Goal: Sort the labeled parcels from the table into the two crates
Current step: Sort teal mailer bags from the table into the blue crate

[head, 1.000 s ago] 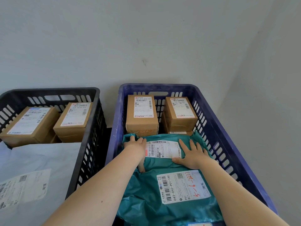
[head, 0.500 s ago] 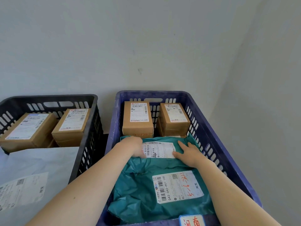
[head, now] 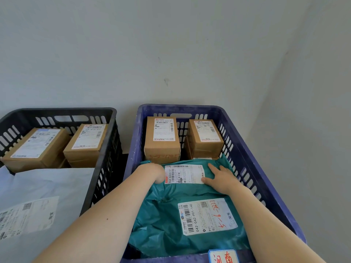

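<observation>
Cardboard boxes [head: 161,141] behind teal mailers [head: 165,215] (blue crate [head: 237,130]), black crate [head: 110,149] alongside.

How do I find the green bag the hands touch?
Find the blue crate on the right. Inside, pick the farther teal bag, just before the brown boxes. Its label has no red handwriting, unlike the label on the nearer teal bag.

Left hand [head: 152,172] and right hand [head: 223,180] on teal parcel [head: 184,174]
</observation>
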`<act>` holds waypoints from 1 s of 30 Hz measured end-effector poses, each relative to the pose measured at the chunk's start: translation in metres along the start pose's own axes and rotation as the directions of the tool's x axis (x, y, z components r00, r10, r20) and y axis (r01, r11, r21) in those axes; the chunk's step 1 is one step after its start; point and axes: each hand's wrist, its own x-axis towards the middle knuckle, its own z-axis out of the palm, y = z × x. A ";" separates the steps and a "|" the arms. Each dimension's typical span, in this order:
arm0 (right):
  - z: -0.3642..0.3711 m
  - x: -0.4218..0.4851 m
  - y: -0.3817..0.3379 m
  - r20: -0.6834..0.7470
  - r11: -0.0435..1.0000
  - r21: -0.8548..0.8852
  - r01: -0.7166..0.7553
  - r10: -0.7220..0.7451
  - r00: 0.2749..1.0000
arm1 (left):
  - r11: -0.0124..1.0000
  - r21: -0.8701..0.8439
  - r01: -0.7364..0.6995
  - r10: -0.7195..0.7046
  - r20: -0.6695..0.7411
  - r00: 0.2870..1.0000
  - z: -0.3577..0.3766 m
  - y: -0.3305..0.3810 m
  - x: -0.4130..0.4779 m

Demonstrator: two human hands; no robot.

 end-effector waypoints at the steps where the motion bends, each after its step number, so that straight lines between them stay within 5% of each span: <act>1: 0.000 0.000 0.000 -0.001 1.000 -0.008 0.000 0.000 1.000 | 1.000 -0.021 -0.009 0.009 0.026 1.000 0.001 -0.001 0.001; 6: 0.001 -0.006 0.000 -0.025 1.000 -0.016 0.008 -0.009 1.000 | 0.999 -0.002 -0.046 0.046 0.008 0.999 0.003 -0.002 -0.004; 11: -0.017 -0.020 -0.009 -0.209 0.994 0.063 0.085 -0.071 0.975 | 0.998 0.033 -0.053 0.060 -0.258 0.964 -0.007 -0.004 -0.031; 19: -0.045 -0.054 -0.047 -0.549 0.920 0.189 0.344 -0.191 0.814 | 0.966 -0.133 -0.221 0.073 -0.682 0.728 -0.019 -0.021 -0.098; 30: -0.047 -0.091 -0.119 -0.611 0.791 0.126 0.598 -0.413 0.675 | 0.919 -0.321 -0.228 -0.161 -0.835 0.525 0.012 -0.037 -0.156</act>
